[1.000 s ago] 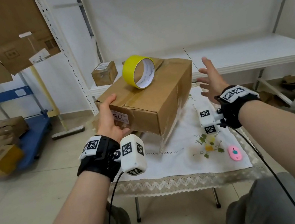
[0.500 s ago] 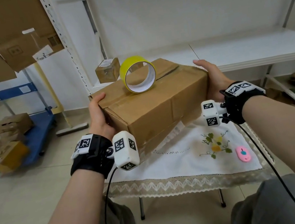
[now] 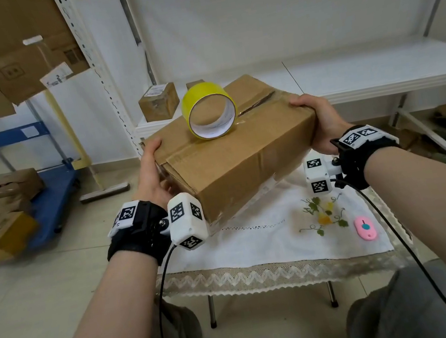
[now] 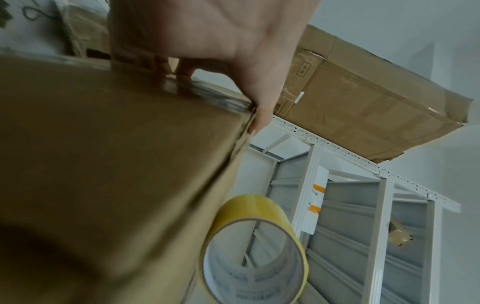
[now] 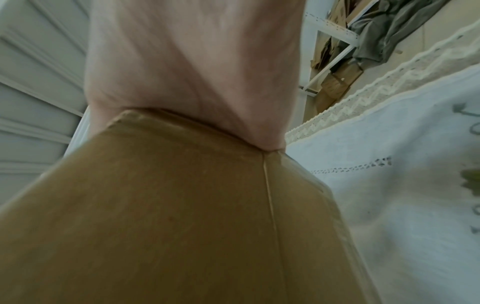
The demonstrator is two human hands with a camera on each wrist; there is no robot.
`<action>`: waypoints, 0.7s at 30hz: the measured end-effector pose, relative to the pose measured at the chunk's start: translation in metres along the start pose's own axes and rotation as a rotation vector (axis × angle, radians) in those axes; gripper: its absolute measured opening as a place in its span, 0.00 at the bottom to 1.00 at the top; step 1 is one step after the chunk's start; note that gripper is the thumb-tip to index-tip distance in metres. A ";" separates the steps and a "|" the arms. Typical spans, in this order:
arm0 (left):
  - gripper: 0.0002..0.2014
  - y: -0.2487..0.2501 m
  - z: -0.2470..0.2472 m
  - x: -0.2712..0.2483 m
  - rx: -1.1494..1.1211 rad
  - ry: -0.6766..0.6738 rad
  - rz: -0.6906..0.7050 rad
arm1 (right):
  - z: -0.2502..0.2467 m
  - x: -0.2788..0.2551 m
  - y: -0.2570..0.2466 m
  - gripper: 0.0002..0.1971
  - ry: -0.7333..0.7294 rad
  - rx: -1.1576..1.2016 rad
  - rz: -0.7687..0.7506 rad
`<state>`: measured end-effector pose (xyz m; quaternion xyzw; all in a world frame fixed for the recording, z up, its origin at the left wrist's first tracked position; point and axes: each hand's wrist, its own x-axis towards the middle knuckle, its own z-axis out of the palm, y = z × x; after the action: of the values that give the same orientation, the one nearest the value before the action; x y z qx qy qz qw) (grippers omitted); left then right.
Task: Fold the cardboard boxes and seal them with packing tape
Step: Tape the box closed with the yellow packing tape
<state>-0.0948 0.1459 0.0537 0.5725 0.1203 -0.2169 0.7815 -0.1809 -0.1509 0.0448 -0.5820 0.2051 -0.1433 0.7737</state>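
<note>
- Surroundings: a small table under a white embroidered cloth (image 3: 258,240); a pink utility cutter (image 3: 365,227) lay on the cloth near its front right corner, well apart from the hands.
- White metal shelving (image 3: 348,78) stood directly behind the table; a small sealed carton (image 3: 158,102) sat on its left end, just beyond the held box.
- A blue platform trolley (image 3: 42,200) at far left carried several small brown cartons (image 3: 11,183); a large flattened cardboard sheet (image 3: 1,50) hung at upper left.
- Cardboard box (image 3: 236,148): held above the far part of the cloth, between both hands, apparently lifted off the table, though the contact underneath was hidden.
- Orientation: long axis ran left to right and slightly away toward the right; top flaps closed, centre seam running along that axis; near lower corner dipped toward the left wrist.
- Roll of yellow packing tape (image 3: 209,113): stood on edge on the box top, left of centre, its open core facing the camera.
- Left hand (image 3: 151,175): clasped the box's left end, thumb on the top edge, fingers (image 4: 161,67) curled under the far side.
- Right hand (image 3: 321,124): clasped the right end, thumb over the top corner; palm pressed to the end panel in the right wrist view.
- Box centred between the two grips, neither hand touching the tape.
</note>
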 end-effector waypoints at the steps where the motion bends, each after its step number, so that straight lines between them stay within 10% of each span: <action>1: 0.26 -0.001 -0.001 0.000 0.012 0.014 -0.008 | -0.001 0.000 0.000 0.18 -0.001 0.010 -0.002; 13: 0.19 -0.007 0.012 -0.001 -0.040 -0.064 -0.047 | 0.013 -0.009 -0.001 0.15 0.178 0.171 0.064; 17: 0.18 -0.017 0.023 0.001 -0.040 -0.057 -0.043 | 0.024 -0.008 0.010 0.37 0.265 0.252 0.063; 21: 0.22 -0.040 0.032 0.004 0.023 -0.087 -0.080 | 0.052 -0.015 0.023 0.29 0.063 0.239 0.115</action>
<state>-0.1120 0.1046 0.0285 0.5661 0.1067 -0.2738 0.7702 -0.1697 -0.0935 0.0373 -0.4680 0.2438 -0.1405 0.8378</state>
